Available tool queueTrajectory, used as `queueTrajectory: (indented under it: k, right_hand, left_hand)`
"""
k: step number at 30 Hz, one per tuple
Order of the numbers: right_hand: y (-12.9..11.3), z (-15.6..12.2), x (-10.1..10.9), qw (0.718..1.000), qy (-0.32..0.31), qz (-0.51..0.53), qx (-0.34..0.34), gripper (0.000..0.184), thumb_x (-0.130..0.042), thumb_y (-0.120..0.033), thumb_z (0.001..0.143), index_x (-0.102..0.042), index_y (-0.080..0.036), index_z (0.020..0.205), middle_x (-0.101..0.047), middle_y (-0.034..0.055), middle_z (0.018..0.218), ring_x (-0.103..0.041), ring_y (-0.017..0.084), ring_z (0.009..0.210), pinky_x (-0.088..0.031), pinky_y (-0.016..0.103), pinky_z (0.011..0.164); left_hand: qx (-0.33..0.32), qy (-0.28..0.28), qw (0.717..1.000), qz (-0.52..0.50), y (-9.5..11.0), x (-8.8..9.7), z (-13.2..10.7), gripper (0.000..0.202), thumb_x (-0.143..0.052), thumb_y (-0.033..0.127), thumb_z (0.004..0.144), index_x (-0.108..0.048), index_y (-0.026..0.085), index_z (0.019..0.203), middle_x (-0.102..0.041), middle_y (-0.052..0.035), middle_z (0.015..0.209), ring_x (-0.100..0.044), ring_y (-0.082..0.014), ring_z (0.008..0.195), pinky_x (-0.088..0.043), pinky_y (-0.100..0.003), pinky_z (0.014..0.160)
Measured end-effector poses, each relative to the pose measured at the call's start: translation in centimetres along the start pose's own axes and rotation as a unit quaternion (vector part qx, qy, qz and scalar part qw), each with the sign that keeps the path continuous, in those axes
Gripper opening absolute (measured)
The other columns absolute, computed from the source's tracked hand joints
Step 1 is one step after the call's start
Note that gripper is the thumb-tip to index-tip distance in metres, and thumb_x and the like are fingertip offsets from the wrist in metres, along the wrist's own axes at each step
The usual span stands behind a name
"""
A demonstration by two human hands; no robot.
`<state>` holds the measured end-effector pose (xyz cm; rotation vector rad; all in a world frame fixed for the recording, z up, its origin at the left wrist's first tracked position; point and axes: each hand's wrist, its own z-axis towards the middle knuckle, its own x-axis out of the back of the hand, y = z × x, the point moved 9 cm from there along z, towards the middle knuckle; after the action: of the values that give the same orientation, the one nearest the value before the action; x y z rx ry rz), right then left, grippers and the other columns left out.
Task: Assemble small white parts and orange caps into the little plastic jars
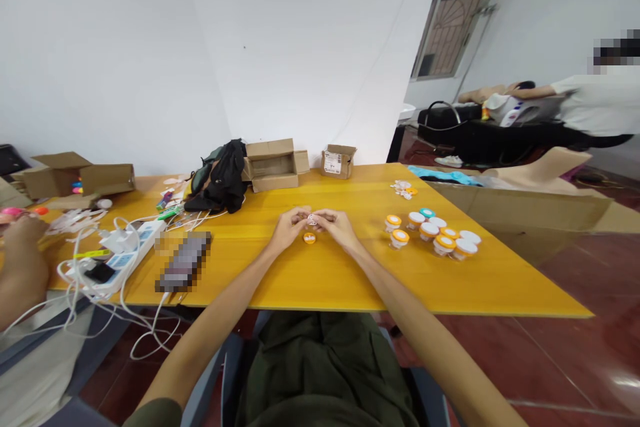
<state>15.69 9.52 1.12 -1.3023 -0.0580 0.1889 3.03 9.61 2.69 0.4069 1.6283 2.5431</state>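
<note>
My left hand (289,227) and my right hand (337,225) meet over the middle of the yellow table (320,273). Both are closed in a pinch on a small white object (312,219) held between their fingertips; I cannot make out what it is. Just below them an orange lid (309,238) lies flat on the table. To the right stands a cluster of several small white jars with orange lids (435,233), one with a teal lid (427,213).
Open cardboard boxes (273,165) (339,160) and a black bag (223,177) sit at the back. A power strip with tangled white cables (120,247) and a phone (184,261) lie left. Another person's arm (20,267) is at far left. Someone stands at the far right (595,107).
</note>
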Motion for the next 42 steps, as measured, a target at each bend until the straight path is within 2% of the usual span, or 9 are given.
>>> queueTrajectory:
  k: [7, 14, 19, 28, 35, 42]
  right_hand:
    - [-0.6, -0.1, 0.4, 1.0, 0.022, 0.007, 0.01, 0.037, -0.079, -0.055, 0.06, -0.071, -0.021, 0.073, -0.075, 0.0045, 0.073, -0.07, 0.02, 0.067, -0.058, 0.034, 0.066]
    - [-1.3, -0.1, 1.2, 0.997, 0.072, 0.007, 0.04, 0.04, -0.079, -0.057, 0.058, -0.069, -0.022, 0.073, -0.073, 0.0025, 0.076, -0.068, 0.019, 0.065, -0.059, 0.032, 0.064]
    - [-1.3, 0.0, 1.2, 0.996, 0.064, -0.012, 0.063, 0.037, -0.077, -0.056, 0.063, -0.068, -0.022, 0.076, -0.073, 0.0036, 0.085, -0.068, 0.018, 0.067, -0.059, 0.033, 0.067]
    - [-1.2, 0.0, 0.8, 0.997, 0.05, 0.003, 0.053, 0.035, -0.079, -0.052, 0.06, -0.067, -0.022, 0.072, -0.072, 0.0025, 0.08, -0.069, 0.019, 0.068, -0.059, 0.035, 0.071]
    - [-1.3, 0.0, 0.7, 0.997, 0.048, -0.005, 0.054, 0.032, -0.079, -0.05, 0.061, -0.067, -0.022, 0.072, -0.072, 0.0027, 0.078, -0.069, 0.019, 0.066, -0.058, 0.034, 0.068]
    - [-1.4, -0.2, 0.4, 0.997, 0.045, -0.01, 0.058, 0.03, -0.077, -0.049, 0.063, -0.066, -0.023, 0.073, -0.072, 0.0019, 0.074, -0.068, 0.019, 0.068, -0.057, 0.034, 0.069]
  left_hand:
    - [0.041, -0.01, 0.997, -0.057, -0.6, -0.2, 0.2, 0.022, -0.078, 0.03, 0.067, -0.073, 0.017, 0.084, -0.073, -0.0032, 0.079, -0.068, -0.017, 0.072, -0.056, -0.031, 0.076]
    - [0.068, 0.023, 0.993, -0.097, -0.8, 0.2, -0.1, 0.028, -0.082, 0.028, 0.061, -0.073, 0.017, 0.085, -0.074, -0.0036, 0.082, -0.068, -0.0171, 0.072, -0.055, -0.036, 0.083]
    - [0.089, 0.05, 0.988, -0.118, -1.2, 0.5, -0.3, 0.028, -0.083, 0.024, 0.058, -0.075, 0.017, 0.083, -0.075, -0.0036, 0.083, -0.068, -0.0175, 0.074, -0.055, -0.036, 0.083]
    - [0.144, 0.06, 0.972, -0.175, -2.4, 0.4, -0.6, 0.026, -0.085, 0.018, 0.053, -0.075, 0.017, 0.077, -0.076, -0.0051, 0.082, -0.07, -0.0187, 0.079, -0.054, -0.034, 0.082]
    - [0.13, 0.066, 0.975, -0.166, -1.8, 0.4, -0.6, 0.024, -0.084, 0.017, 0.052, -0.073, 0.017, 0.073, -0.075, -0.0033, 0.078, -0.069, -0.0181, 0.075, -0.055, -0.034, 0.081]
    - [0.106, 0.056, 0.982, -0.145, -1.1, 0.2, -0.5, 0.023, -0.084, 0.023, 0.055, -0.071, 0.017, 0.073, -0.074, -0.0019, 0.074, -0.069, -0.0178, 0.075, -0.054, -0.036, 0.084]
